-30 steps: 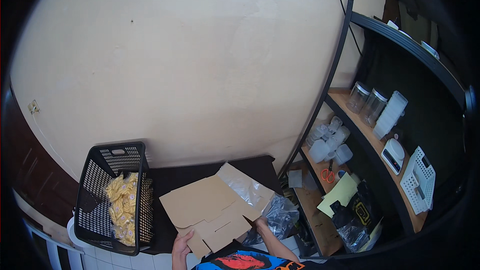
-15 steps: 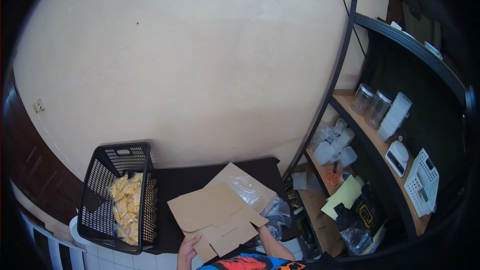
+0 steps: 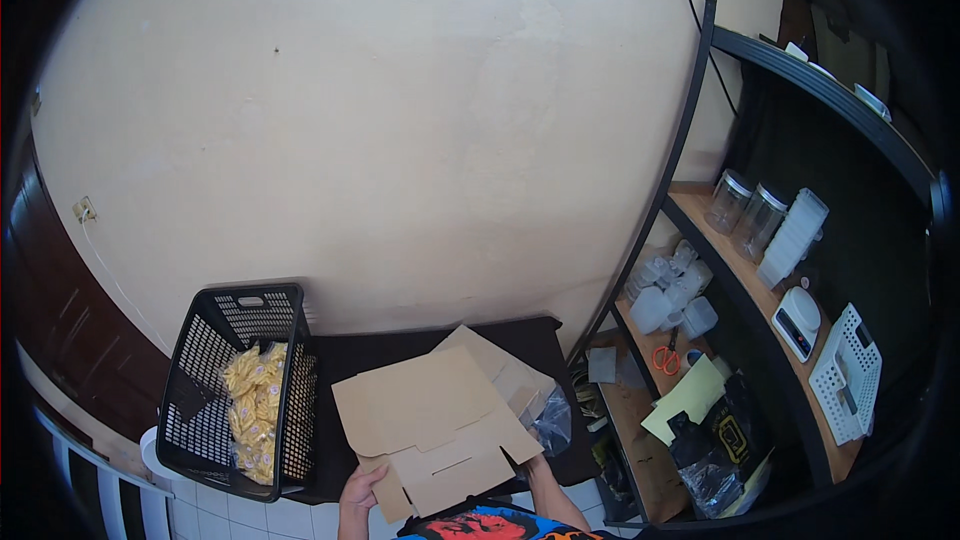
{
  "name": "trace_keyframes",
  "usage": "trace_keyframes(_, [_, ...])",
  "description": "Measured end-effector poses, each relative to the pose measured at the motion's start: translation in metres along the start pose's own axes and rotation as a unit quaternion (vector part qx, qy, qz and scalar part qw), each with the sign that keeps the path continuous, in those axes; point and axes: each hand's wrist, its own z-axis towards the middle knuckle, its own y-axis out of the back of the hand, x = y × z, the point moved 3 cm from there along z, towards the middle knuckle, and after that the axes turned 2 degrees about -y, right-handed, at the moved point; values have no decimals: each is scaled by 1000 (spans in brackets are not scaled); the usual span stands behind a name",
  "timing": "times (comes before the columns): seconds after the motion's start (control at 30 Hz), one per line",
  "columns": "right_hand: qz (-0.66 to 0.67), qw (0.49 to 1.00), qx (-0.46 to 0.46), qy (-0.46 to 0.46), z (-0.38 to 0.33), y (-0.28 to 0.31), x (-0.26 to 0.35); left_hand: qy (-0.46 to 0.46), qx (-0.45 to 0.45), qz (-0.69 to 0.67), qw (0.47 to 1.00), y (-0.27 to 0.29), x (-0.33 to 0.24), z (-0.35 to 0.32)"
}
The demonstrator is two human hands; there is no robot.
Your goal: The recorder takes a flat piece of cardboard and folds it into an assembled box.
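Note:
A brown cardboard box, partly folded point(image 3: 420, 415), is held tilted between my hands close to my body, with slots and flaps along its near side. My left hand point(image 3: 364, 487) grips its near left corner, fingers closed on the flap. At the near right corner, my right hand point(image 3: 540, 468) is closed on the edge; most of its fingers are hidden by the cardboard. Behind and to the right, another flat piece of cardboard point(image 3: 525, 377) lies on the dark-covered table point(image 3: 370, 348). Crumpled clear plastic point(image 3: 553, 426) rests by its right edge.
On the left, a black perforated crate point(image 3: 302, 380) contains several packets of yellow snacks point(image 3: 256, 410). To the right, a shelf rack point(image 3: 690, 100) carries clear jars point(image 3: 757, 220), a white scale point(image 3: 797, 323), a white basket point(image 3: 845, 375), plastic containers point(image 3: 655, 305) and orange-handled scissors point(image 3: 666, 358).
The cardboard box has shifted slightly, turning a little flatter toward me. It now covers more of the plastic behind it. Both hands keep their hold.

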Motion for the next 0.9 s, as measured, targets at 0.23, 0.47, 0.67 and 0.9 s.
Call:
trace_keyframes(0.23, [82,996,-23,-10,-21,26,36,-78,-1,-29,997,19,-14,10])
trace_keyframes(0.47, [147,983,-81,74,-74,132,54,-38,-40,20,998,35,-6,50])
trace_keyframes(0.67, [200,966,-127,99,-125,219,47,143,-199,186,951,127,43,77])
trace_keyframes(0.9, [302,938,-142,92,-182,271,20,118,-452,492,735,129,66,100])
